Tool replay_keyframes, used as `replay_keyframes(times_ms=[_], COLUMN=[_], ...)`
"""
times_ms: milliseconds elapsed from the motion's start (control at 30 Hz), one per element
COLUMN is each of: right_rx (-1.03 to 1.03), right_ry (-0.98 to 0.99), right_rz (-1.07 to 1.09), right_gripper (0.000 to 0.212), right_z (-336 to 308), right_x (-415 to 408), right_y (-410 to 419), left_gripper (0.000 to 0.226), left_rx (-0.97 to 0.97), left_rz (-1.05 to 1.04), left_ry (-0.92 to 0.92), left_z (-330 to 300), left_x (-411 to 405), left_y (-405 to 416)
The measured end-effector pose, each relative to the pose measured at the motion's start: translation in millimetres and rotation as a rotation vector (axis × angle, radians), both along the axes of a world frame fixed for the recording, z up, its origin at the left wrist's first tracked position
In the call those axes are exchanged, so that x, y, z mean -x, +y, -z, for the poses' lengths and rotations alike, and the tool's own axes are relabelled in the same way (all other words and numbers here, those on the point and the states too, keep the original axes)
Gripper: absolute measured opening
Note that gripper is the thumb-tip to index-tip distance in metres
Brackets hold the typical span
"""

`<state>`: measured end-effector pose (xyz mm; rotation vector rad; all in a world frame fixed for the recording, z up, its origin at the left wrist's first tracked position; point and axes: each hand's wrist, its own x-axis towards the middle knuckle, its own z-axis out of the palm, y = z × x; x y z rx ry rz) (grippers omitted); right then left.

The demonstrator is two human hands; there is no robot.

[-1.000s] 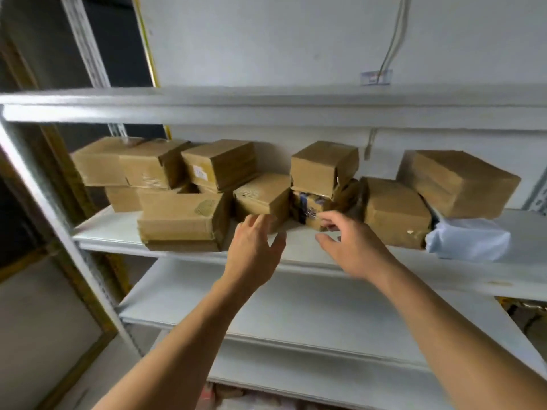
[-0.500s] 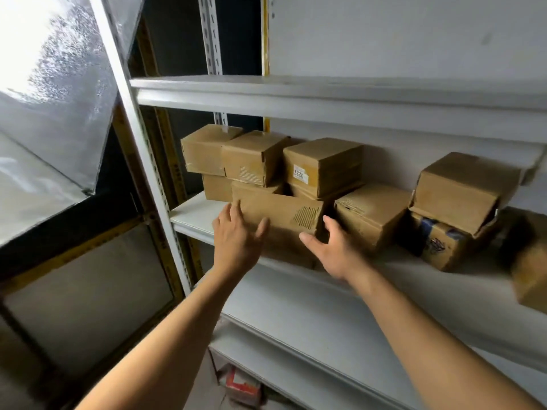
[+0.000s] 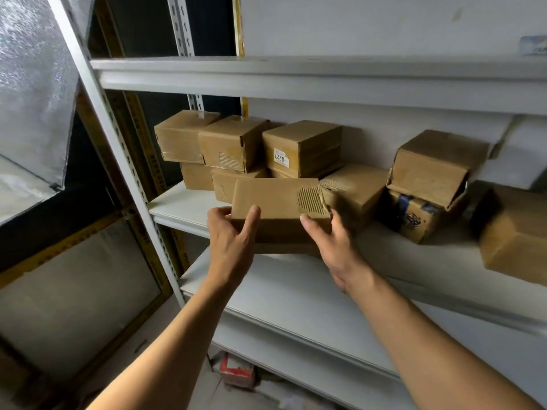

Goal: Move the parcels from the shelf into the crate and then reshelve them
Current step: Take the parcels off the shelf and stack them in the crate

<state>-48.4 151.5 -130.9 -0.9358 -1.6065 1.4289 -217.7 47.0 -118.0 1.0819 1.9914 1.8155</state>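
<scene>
Half a second ago my hands were only reaching toward the front parcel (image 3: 279, 208); now both are on it. It sits at the front edge of the middle shelf (image 3: 180, 207), its near side overhanging the lip a little, and in my view it lies higher than before, roughly at centre frame.

My left hand (image 3: 232, 238) grasps the parcel's left end, thumb up across the front face, fingers wrapped round the corner at 9 o'clock of the box. My right hand (image 3: 331, 244) clasps the right end at about 4 o'clock of the box, thumb pressed on the front face, fingers tucked behind where I cannot see them. Both forearms run up from the bottom of the frame, converging on the box.

Behind it, toward 12 o'clock, the stacked parcels (image 3: 233, 143) stand as before, one with a white 0227 label (image 3: 280, 156). At 3 o'clock a box with blue tape (image 3: 414, 214) lies under a tilted carton (image 3: 435, 164)
</scene>
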Motion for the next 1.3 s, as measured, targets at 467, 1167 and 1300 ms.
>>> replay_keyframes(times_ms=[467, 1167, 1300], right_rx=[0.044, 0.224, 0.297], right_ry=[0.205, 0.245, 0.265], right_rz=[0.551, 1.456, 1.581], right_gripper=[0.044, 0.066, 0.052], right_z=[-4, 124, 165], right_x=[-261, -539, -548], right_y=[-76, -300, -367], left_gripper=[0.095, 0.051, 0.073], left_rx=[0.118, 0.678, 0.884], left_rz=[0.554, 1.626, 1.929], left_ry=[-0.323, -0.33, -0.045], left_z=[-7, 141, 187], left_x=[-196, -585, -615], left_y=[-11, -39, -59])
